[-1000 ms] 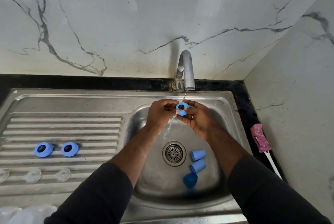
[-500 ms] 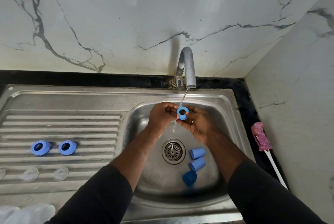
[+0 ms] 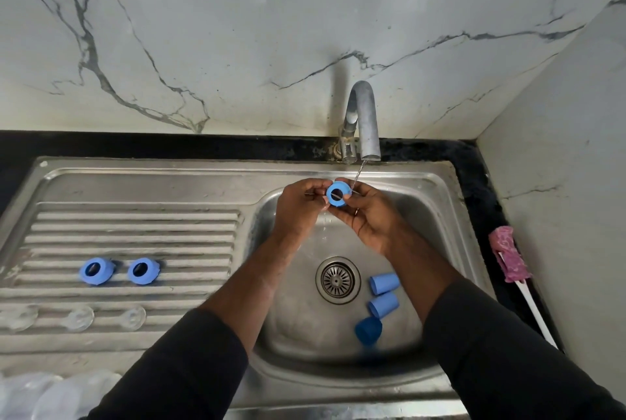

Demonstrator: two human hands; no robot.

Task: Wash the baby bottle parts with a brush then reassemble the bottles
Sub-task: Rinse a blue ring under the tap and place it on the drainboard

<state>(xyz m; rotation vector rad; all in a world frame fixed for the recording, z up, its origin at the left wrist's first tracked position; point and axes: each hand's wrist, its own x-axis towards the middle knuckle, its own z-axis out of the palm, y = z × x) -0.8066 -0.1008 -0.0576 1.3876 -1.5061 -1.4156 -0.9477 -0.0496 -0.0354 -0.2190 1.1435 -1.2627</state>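
Both hands hold one blue bottle ring (image 3: 336, 194) under a thin stream of water from the tap (image 3: 364, 121), above the sink basin (image 3: 437, 216). My left hand (image 3: 299, 208) pinches its left side and my right hand (image 3: 367, 216) cups it from the right and below. Two more blue rings (image 3: 96, 270) (image 3: 143, 270) lie on the ribbed drainboard. In front of them sit three clear teats (image 3: 79, 318). Three blue caps (image 3: 383, 283) (image 3: 382, 304) (image 3: 368, 330) lie in the basin right of the drain (image 3: 337, 280).
A pink-headed bottle brush (image 3: 508, 255) with a white handle lies on the black counter at the right, against the marble side wall. Clear bottle bodies (image 3: 50, 396) show blurred at the bottom left corner. A marble wall rises behind the sink.
The ring has turned a little in my fingers under the stream; the hands stay in the same spot. The view has shifted slightly.
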